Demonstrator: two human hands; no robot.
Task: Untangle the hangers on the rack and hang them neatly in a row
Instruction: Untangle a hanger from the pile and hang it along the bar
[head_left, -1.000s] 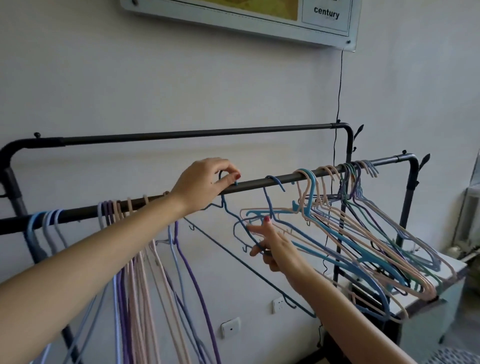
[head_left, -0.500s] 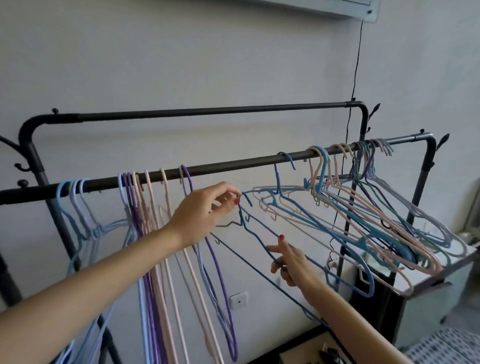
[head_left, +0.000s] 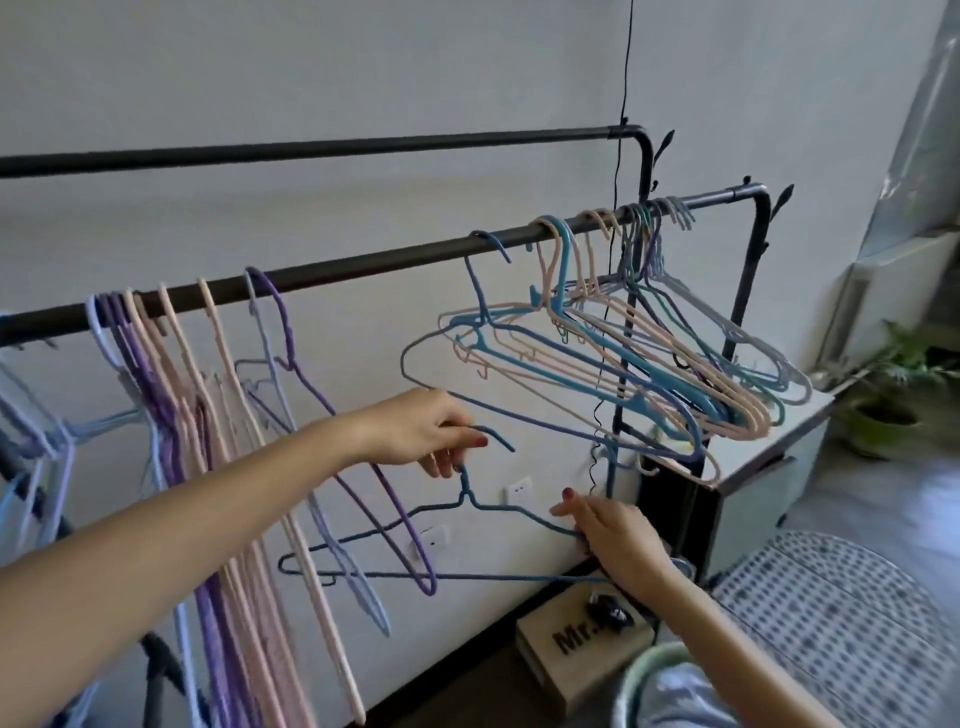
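Hangers (head_left: 208, 395) left hang sorted; tangle (head_left: 623, 358) right remains. Left hand (head_left: 415, 436) pinches blue hanger (head_left: 467, 501) hook, off the rail (head_left: 363, 262); right hand (head_left: 618, 535) grips its shoulder.

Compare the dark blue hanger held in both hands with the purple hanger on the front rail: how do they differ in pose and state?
The dark blue hanger is off the rail, its hook pinched by the left hand and its shoulder held by the right hand; the purple hanger hangs by its hook on the front rail, untouched. The blue one sits roughly level, the purple one slants steeply downward. Both are thin coated hangers of similar shape.
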